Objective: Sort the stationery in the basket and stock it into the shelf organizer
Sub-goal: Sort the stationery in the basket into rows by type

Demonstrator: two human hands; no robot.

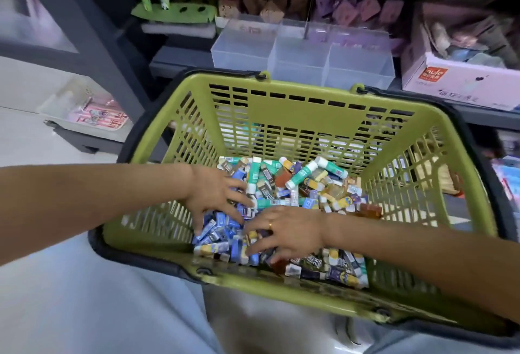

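Note:
A green plastic basket point(309, 113) with a black rim rests on my lap. Its bottom holds a heap of small stationery: blue-wrapped erasers point(222, 227), teal and white glue sticks point(302, 174), and brown and dark packs. My left hand point(216, 194) lies inside the basket with fingers spread over the blue erasers. My right hand point(284, 229), with a ring on one finger, is spread over the heap just beside it, fingertips among the erasers. Neither hand plainly grips an item. A clear shelf organizer point(304, 52) with several compartments stands on the shelf beyond the basket.
Behind the organizer hang tagged items and a green display of panda pens point(174, 10). A white cardboard box point(461, 77) sits at the right on the shelf. A clear bin with pink packets point(92, 111) stands on the floor at the left.

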